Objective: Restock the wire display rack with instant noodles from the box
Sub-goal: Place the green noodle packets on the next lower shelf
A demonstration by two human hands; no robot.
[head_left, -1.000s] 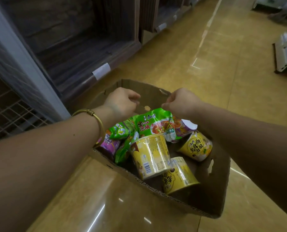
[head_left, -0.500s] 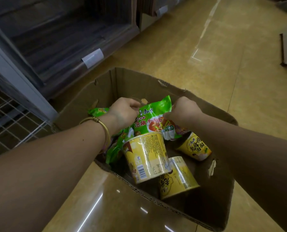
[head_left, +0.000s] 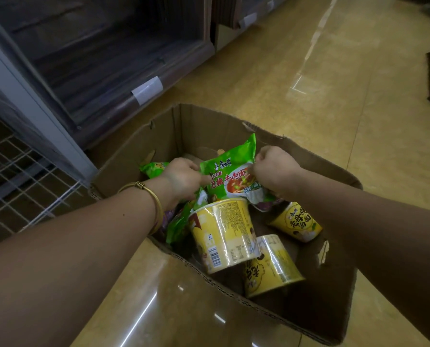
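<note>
Green and shiny, the noodle packet (head_left: 227,171) stands on end in the cardboard box (head_left: 209,121) at the middle of the frame, the left hand (head_left: 184,177) and right hand (head_left: 275,169) each pinching a side, with the wire rack (head_left: 16,176) at the left, nearer the left hand.

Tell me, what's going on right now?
Left hand and right hand grip green noodle packet in box. Yellow cups crowd beneath it. Wire rack waits left.

Dim, glare streaks, warped edges
</note>
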